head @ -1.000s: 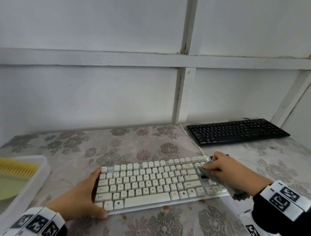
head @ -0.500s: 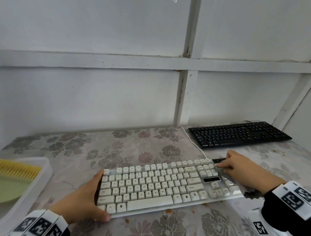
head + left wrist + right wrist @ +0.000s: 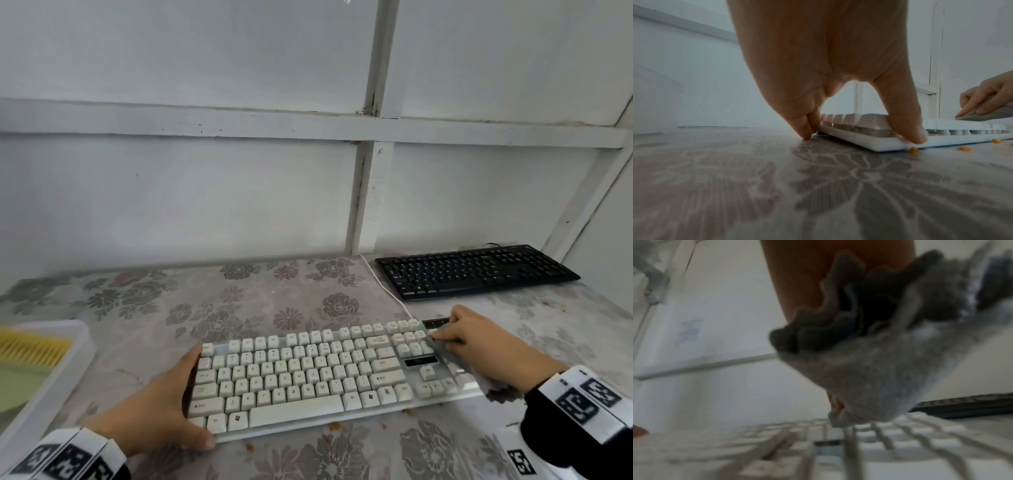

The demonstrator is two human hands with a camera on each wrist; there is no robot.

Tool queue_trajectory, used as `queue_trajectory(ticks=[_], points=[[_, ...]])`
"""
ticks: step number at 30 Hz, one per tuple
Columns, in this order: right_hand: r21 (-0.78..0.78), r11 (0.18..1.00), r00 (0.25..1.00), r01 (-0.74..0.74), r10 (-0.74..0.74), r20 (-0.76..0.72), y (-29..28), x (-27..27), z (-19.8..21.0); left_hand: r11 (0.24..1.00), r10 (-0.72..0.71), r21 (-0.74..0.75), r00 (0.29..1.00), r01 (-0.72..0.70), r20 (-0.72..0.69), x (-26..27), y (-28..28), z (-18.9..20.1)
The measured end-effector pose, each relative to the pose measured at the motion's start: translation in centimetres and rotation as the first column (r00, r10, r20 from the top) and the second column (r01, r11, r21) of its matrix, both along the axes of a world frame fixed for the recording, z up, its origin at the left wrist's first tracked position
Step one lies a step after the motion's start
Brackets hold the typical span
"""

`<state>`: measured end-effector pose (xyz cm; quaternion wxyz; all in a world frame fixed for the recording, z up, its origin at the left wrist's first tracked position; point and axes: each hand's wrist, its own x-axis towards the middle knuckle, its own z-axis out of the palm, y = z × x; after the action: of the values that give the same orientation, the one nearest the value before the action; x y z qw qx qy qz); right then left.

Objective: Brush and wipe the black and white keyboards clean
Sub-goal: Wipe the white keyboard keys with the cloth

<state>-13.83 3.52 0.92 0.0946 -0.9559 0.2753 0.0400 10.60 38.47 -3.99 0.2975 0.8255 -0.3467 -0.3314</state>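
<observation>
- Wiping of the white keyboard (image 3: 308, 373) is under way: the right hand (image 3: 479, 346) presses a grey cloth (image 3: 445, 346) onto the keys at the board's right end, fingers curled over the cloth and gripping it, its loose folds bunched under the palm in the right wrist view.
- The left hand (image 3: 154, 404) steadies the board at its 9 o'clock end, thumb (image 3: 906, 123) on the front edge and fingers (image 3: 805, 129) down on the tabletop (image 3: 274, 301) against the left side, clamping the corner between them.
- Orange crumbs (image 3: 913, 150) lie on the tabletop along the keyboard's near edge, so by the look of it the clearing up is unfinished.
- The black keyboard (image 3: 476, 274) sits well apart at 1 o'clock, near the wall, neither hand on it; whether it is cleaned cannot be told.
- A yellow-bristled brush (image 3: 30, 346) rests in a white tray (image 3: 68, 370) at 9 o'clock, well clear of both hands.
</observation>
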Motion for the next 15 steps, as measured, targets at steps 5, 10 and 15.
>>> queue_trajectory(ticks=[5, 10, 15], points=[[0.056, 0.992, 0.992, -0.111, 0.107, 0.073, 2.0, 1.9, -0.6, 1.0, -0.009, 0.004, 1.0, 0.009, -0.005, 0.0, 0.0, 0.0], [0.011, 0.999, 0.999, -0.03, 0.03, 0.022, 0.9, 0.6, -0.9, 1.0, 0.011, 0.023, 1.0, -0.012, 0.022, 0.2, 0.1, -0.4], [-0.058, 0.996, 0.998, 0.065, -0.063, 0.021, -1.7, -1.0, -0.1, 0.999, 0.019, 0.041, 0.999, -0.021, 0.05, 0.4, 0.2, -0.7]])
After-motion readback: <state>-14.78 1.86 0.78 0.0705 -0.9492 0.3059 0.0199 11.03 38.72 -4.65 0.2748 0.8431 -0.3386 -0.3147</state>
